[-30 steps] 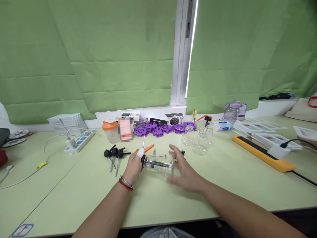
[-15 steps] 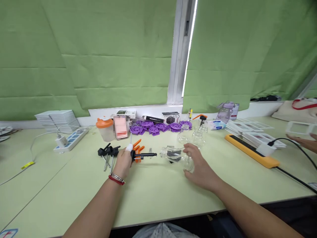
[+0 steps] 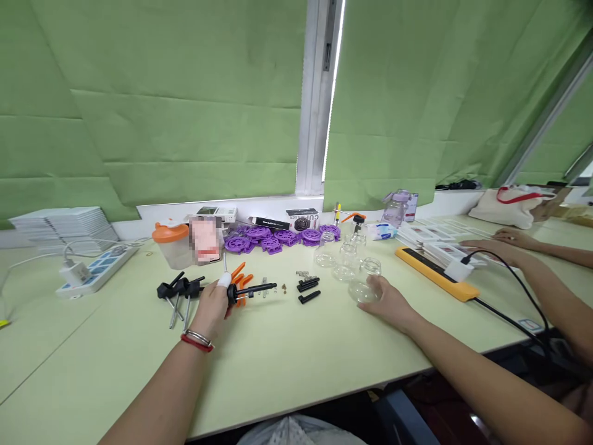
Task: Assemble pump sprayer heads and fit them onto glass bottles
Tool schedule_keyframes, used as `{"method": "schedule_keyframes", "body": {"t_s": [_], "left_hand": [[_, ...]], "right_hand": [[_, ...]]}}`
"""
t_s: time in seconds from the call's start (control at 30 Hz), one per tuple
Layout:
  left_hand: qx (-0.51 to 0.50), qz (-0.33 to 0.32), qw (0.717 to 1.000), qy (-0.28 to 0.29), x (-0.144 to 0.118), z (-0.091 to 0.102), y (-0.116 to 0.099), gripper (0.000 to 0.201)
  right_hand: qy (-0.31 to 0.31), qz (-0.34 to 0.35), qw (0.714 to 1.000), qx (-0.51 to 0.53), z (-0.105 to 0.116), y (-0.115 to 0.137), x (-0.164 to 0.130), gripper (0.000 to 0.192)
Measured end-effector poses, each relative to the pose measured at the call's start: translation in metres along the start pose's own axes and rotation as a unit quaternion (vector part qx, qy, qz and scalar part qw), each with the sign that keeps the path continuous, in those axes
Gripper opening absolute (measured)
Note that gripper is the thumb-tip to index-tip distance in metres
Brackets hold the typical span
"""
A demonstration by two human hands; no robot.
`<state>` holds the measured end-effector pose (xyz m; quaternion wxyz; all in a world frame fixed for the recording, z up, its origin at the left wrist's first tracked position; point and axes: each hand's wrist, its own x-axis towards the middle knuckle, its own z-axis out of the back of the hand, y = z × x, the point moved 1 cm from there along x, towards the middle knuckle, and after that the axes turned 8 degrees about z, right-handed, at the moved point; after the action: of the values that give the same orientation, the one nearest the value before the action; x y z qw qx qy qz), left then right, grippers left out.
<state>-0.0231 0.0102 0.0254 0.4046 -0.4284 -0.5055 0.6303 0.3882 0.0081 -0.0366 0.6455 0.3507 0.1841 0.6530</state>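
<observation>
My left hand (image 3: pixel 210 303), with a white finger cot and a red wrist band, grips a black pump stem (image 3: pixel 252 288) that lies level just above the table, beside some orange parts (image 3: pixel 241 277). My right hand (image 3: pixel 388 301) holds a clear glass bottle (image 3: pixel 365 282) upright on the table, next to other clear bottles (image 3: pixel 340 259). Between my hands lie small black parts (image 3: pixel 308 290) and a spring (image 3: pixel 302 274).
Black pump heads (image 3: pixel 178 289) lie left of my left hand. Purple round parts (image 3: pixel 273 238), an orange-lidded cup (image 3: pixel 167 244) and boxes line the back. A power strip (image 3: pixel 88 272) is far left, an orange bar (image 3: pixel 435 273) right. Another person's arms (image 3: pixel 523 253) rest at the far right.
My right hand carried the glass bottle off to the right and stood it by the other bottles. My left hand kept the pump stem. The view swung right.
</observation>
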Motion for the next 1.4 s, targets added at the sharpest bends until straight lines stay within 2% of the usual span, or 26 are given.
{"method": "schedule_keyframes", "body": {"t_s": [0.2, 0.4, 0.6, 0.7, 0.8, 0.87, 0.93, 1.0, 1.03, 1.07, 1.13, 1.17, 1.27, 1.33, 1.4], "left_hand": [[0.003, -0.008, 1.000, 0.019, 0.002, 0.000, 0.002, 0.042], [0.015, 0.001, 0.999, 0.039, -0.003, -0.002, -0.002, 0.040], [0.019, -0.010, 0.999, 0.047, -0.002, -0.002, 0.001, 0.039], [0.021, -0.014, 0.998, 0.048, -0.001, -0.001, 0.003, 0.041], [0.023, -0.003, 0.999, 0.047, -0.001, -0.001, 0.003, 0.042], [0.028, 0.010, 0.999, 0.044, -0.002, -0.002, 0.002, 0.042], [0.032, 0.016, 0.998, 0.046, -0.003, -0.003, 0.000, 0.041], [0.030, 0.018, 0.998, 0.053, -0.005, -0.004, -0.001, 0.041], [0.028, 0.019, 0.998, 0.059, -0.007, -0.005, -0.001, 0.041], [0.026, 0.020, 0.997, 0.068, -0.009, -0.006, -0.002, 0.040], [0.021, 0.020, 0.996, 0.089, -0.013, -0.007, -0.003, 0.041], [0.018, 0.020, 0.995, 0.099, -0.016, -0.008, -0.004, 0.041], [-0.004, 0.031, 0.990, 0.139, -0.022, -0.011, -0.005, 0.045], [-0.022, 0.042, 0.983, 0.175, -0.024, -0.012, -0.004, 0.046], [-0.045, 0.021, 0.977, 0.206, -0.025, -0.011, -0.005, 0.048]], "right_hand": [[0.001, 0.003, 0.999, -0.039, -0.019, 0.008, 0.034, 0.093], [0.002, 0.000, 0.999, -0.034, -0.021, 0.007, 0.042, 0.094], [-0.059, -0.047, 0.991, -0.115, -0.013, -0.004, 0.047, 0.094], [-0.056, -0.037, 0.988, -0.139, -0.018, -0.003, 0.055, 0.092], [-0.064, -0.036, 0.988, -0.138, -0.022, 0.001, 0.057, 0.102], [-0.110, -0.036, 0.983, -0.140, -0.021, 0.009, 0.053, 0.111], [-0.172, 0.009, 0.974, -0.146, -0.019, 0.027, 0.041, 0.112], [-0.206, 0.135, 0.956, -0.157, -0.021, 0.056, 0.023, 0.097], [-0.195, 0.211, 0.944, -0.164, -0.025, 0.074, 0.013, 0.088], [-0.159, 0.288, 0.929, -0.170, -0.032, 0.092, 0.003, 0.078], [-0.062, 0.420, 0.888, -0.174, -0.050, 0.127, -0.015, 0.065], [-0.021, 0.464, 0.868, -0.175, -0.060, 0.142, -0.023, 0.063], [0.019, 0.537, 0.829, -0.156, -0.086, 0.173, -0.033, 0.054], [0.028, 0.552, 0.822, -0.137, -0.094, 0.184, -0.032, 0.047], [0.017, 0.548, 0.828, -0.112, -0.091, 0.189, -0.030, 0.043]]}}
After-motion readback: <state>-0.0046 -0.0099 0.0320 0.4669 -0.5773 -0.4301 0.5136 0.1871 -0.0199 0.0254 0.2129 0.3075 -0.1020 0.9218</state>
